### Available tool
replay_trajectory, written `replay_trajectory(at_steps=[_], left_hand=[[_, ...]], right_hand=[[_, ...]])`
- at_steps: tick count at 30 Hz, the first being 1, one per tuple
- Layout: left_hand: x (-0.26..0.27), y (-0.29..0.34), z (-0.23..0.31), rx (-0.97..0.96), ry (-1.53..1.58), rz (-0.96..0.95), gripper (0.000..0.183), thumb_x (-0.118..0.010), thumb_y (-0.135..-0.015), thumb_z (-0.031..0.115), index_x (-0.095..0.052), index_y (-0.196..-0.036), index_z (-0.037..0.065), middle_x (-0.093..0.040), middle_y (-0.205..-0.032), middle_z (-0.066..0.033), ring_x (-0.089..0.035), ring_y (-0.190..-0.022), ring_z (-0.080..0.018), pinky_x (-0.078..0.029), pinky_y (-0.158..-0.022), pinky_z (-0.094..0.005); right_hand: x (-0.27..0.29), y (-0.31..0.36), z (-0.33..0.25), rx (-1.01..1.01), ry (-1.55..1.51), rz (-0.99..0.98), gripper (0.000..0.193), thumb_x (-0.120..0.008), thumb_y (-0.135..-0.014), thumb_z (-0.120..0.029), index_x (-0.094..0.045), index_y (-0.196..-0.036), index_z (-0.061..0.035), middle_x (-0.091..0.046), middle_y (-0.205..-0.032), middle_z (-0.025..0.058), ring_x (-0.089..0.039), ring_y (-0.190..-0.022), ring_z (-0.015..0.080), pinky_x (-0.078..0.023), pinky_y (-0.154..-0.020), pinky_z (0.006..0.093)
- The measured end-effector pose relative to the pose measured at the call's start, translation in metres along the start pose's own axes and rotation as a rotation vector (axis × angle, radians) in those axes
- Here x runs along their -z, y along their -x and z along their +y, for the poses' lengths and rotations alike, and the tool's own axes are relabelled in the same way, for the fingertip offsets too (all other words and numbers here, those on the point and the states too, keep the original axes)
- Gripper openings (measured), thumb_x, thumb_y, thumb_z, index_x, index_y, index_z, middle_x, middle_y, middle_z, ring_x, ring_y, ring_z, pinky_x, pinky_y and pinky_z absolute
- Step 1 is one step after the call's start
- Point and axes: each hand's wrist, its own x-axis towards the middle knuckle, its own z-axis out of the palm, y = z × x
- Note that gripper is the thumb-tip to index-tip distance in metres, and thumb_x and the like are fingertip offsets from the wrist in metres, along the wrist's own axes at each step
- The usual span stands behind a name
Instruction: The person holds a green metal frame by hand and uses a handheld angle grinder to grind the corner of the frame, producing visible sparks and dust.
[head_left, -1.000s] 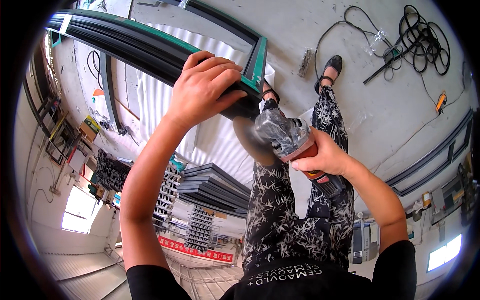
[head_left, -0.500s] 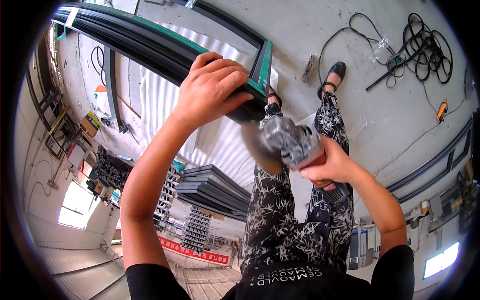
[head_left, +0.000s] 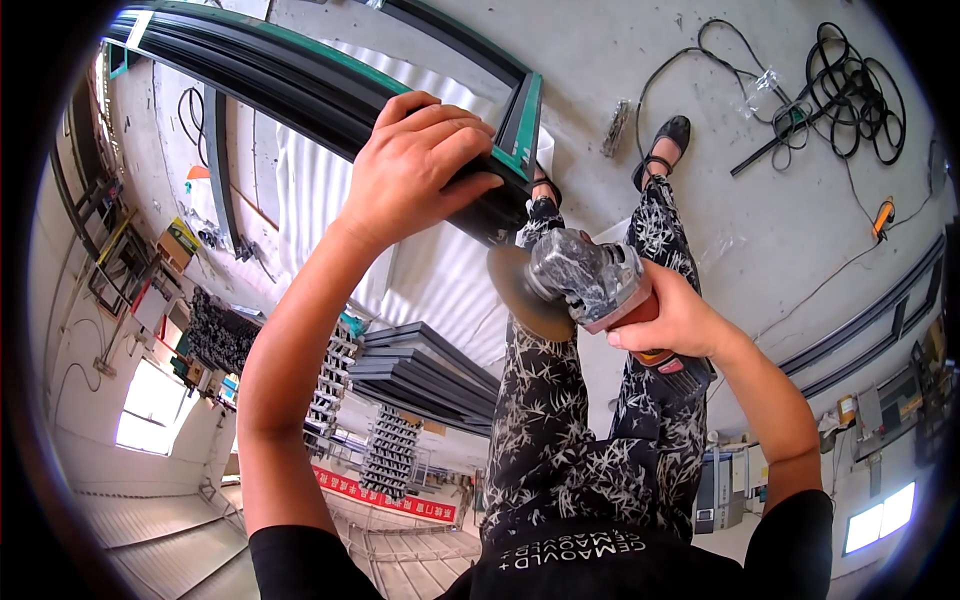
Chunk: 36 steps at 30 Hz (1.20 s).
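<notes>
My left hand [head_left: 415,175] wraps over the near end of a long black frame [head_left: 290,95] edged with green strip, thumb along its end face. The frame runs away to the far left. In my right hand [head_left: 675,315] is an angle grinder [head_left: 595,275], gripped by its red and black body, its metal head dusty with grey-white powder. The round disc [head_left: 527,290] looks blurred and sits just below the frame's end, seemingly apart from it. It hangs in front of my patterned trouser leg [head_left: 550,390].
A tangled black cable [head_left: 850,95] lies on the concrete floor at far right, near an orange-handled tool [head_left: 883,218]. Dark frame pieces [head_left: 420,375] are stacked at lower left beside white corrugated sheeting [head_left: 310,200]. More frames [head_left: 870,320] lie at right. My shoes [head_left: 665,150] stand near the frame's corner.
The grinder has shifted slightly right and its disc shows more clearly, with its face turned more to view. My left hand keeps its hold on the frame and has moved slightly up and left.
</notes>
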Motion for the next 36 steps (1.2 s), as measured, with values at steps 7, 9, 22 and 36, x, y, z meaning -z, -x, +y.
replay_trajectory(at_steps=[7, 9, 22, 36], left_hand=[[0.000, 0.003, 0.000, 0.012, -0.005, -0.028, 0.027, -0.078, -0.074, 0.024, -0.060, -0.090, 0.013, -0.070, -0.104, 0.0006, -0.063, -0.104, -0.0191, -0.040, -0.100, -0.0385], [0.003, 0.003, 0.000, 0.022, -0.012, -0.063, 0.027, -0.079, -0.074, 0.023, -0.060, -0.091, 0.014, -0.070, -0.108, 0.0012, -0.063, -0.108, -0.0187, -0.040, -0.101, -0.0398], [0.000, 0.004, -0.002, 0.005, -0.019, -0.029, 0.026, -0.077, -0.075, 0.027, -0.060, -0.091, 0.013, -0.070, -0.101, 0.0004, -0.063, -0.103, -0.0186, -0.039, -0.100, -0.0370], [-0.001, 0.010, -0.001, 0.018, -0.021, -0.049, 0.025, -0.076, -0.077, 0.028, -0.062, -0.092, 0.013, -0.070, -0.105, 0.0009, -0.063, -0.106, -0.0182, -0.039, -0.101, -0.0376]], right_hand=[[0.006, -0.008, 0.005, -0.043, 0.017, -0.006, 0.065, -0.079, -0.069, -0.020, -0.051, -0.124, 0.0012, -0.063, -0.110, 0.0070, -0.059, -0.099, 0.0150, -0.046, -0.092, 0.0309], [0.007, -0.009, 0.004, -0.044, 0.071, 0.002, 0.064, -0.080, -0.069, -0.022, -0.052, -0.122, 0.0011, -0.063, -0.108, 0.0067, -0.059, -0.097, 0.0151, -0.046, -0.091, 0.0304], [0.003, -0.013, 0.002, -0.080, 0.033, 0.003, 0.064, -0.080, -0.068, -0.025, -0.053, -0.120, 0.0017, -0.063, -0.104, 0.0067, -0.059, -0.094, 0.0153, -0.048, -0.087, 0.0304], [-0.008, -0.013, 0.004, -0.064, -0.145, -0.031, 0.056, -0.078, -0.074, -0.021, -0.055, -0.119, 0.0023, -0.063, -0.103, 0.0054, -0.061, -0.087, 0.0116, -0.050, -0.081, 0.0274]])
